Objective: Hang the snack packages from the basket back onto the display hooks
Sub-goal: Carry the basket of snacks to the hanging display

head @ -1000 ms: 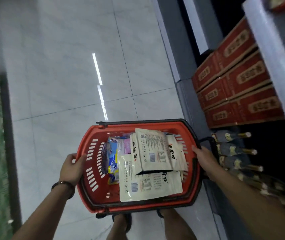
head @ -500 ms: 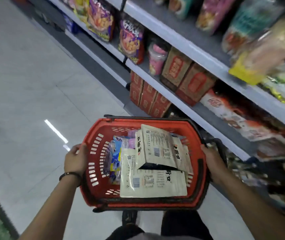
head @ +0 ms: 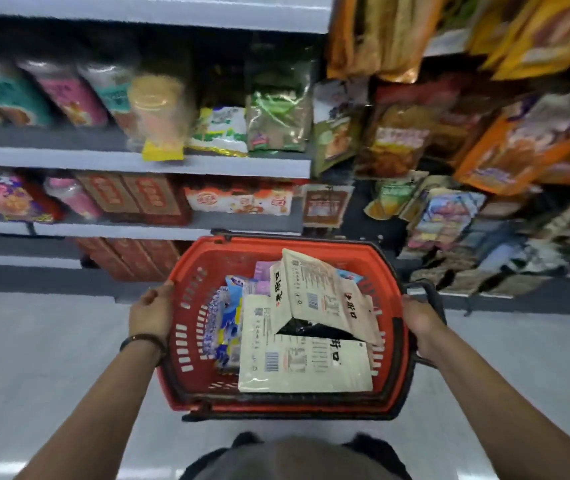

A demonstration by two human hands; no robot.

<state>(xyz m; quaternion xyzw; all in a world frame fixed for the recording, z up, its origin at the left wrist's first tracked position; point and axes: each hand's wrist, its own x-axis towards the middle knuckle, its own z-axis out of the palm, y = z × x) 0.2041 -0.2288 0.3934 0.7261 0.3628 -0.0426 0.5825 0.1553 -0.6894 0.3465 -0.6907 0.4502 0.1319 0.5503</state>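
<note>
I carry a red plastic basket [head: 321, 247] in front of my waist. My left hand [head: 150, 311] grips its left rim and my right hand [head: 420, 315] grips its right rim by the black handle [head: 432, 296]. Inside lie two beige snack packages, one flat [head: 306, 367] and one tilted on top [head: 321, 289], next to blue and white packets [head: 228, 318]. Hanging snack bags [head: 397, 136] fill the display at the upper right, straight beyond the basket. The hooks themselves are hidden by the bags.
Grey shelves [head: 138, 162] with snack bags and red boxes [head: 145, 199] run along the left and centre. More red cartons [head: 131, 258] sit on the lowest shelf. Pale tiled floor [head: 34, 358] lies on both sides of me.
My view has swung from the floor and aisle round to face the shelving and the hanging display. Both hands keep their hold on the basket rims.
</note>
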